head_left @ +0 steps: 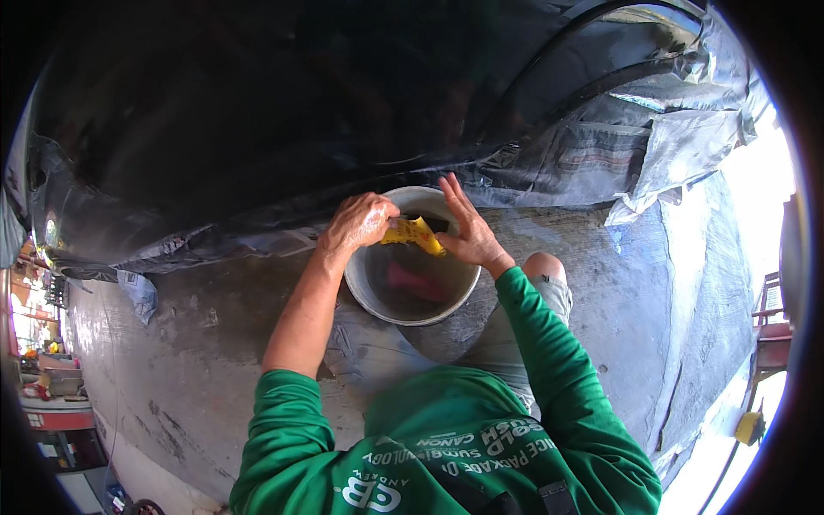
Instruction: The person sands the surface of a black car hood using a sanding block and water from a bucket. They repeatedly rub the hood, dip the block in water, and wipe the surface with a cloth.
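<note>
My left hand (356, 225) is closed on a bent yellow sheet (410, 233), with printing and a dark underside, over a round whitish bucket (353, 287). My right hand (467, 227) has its fingers stretched up along the bucket's far right rim, while its thumb touches the right end of the sheet. Cloudy liquid partly fills the bucket, and a blurred pink shape (410, 283) shows in it below the sheet.
A large glossy black panel (257, 103), edged with masking paper (691, 146), spans the top. Beneath is grey, stained floor (172, 360). My bent knee (545, 268) is right of the bucket. Cluttered shelves (51, 378) line the left edge; a red metal frame (766, 326) stands far right.
</note>
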